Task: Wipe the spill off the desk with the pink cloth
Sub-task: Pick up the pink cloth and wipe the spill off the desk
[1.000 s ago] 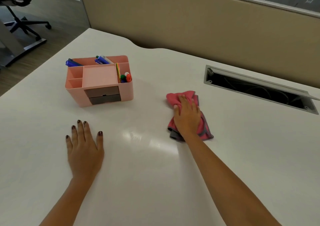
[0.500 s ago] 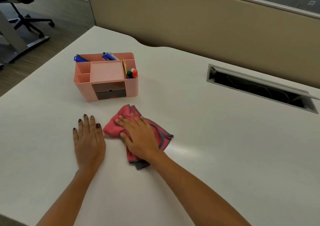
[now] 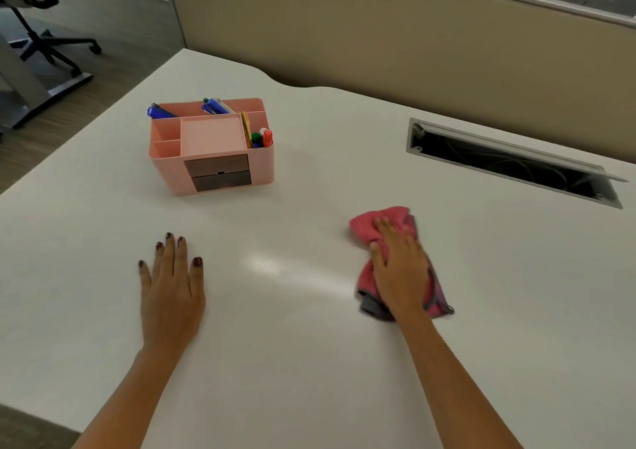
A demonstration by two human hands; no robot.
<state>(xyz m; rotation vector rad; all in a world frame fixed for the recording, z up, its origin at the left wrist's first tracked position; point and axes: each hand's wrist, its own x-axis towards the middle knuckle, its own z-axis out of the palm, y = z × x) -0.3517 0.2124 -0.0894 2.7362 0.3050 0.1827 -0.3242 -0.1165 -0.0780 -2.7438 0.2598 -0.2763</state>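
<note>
Pink cloth [image 3: 371, 223] is pinned flat under the right hand [image 3: 401, 269], fingers pressed together, mid-desk [image 3: 309, 362]. Left hand [image 3: 171, 288] is laid flat, spread, well apart.

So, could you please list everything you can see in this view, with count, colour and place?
desk: one, white, fills most of the view
organiser: one, pink with two grey drawers, far left of desk
pens and markers: several, mostly blue, some green and red, standing in the organiser
cable tray: one, grey, lid open, recessed at far right of desk
partition: one, beige, behind the desk
office chair: one, black, on the floor at top left
pink cloth: one, bunched, right of centre
left hand: flat on the desk, empty
right hand: pressed flat on the pink cloth
</note>
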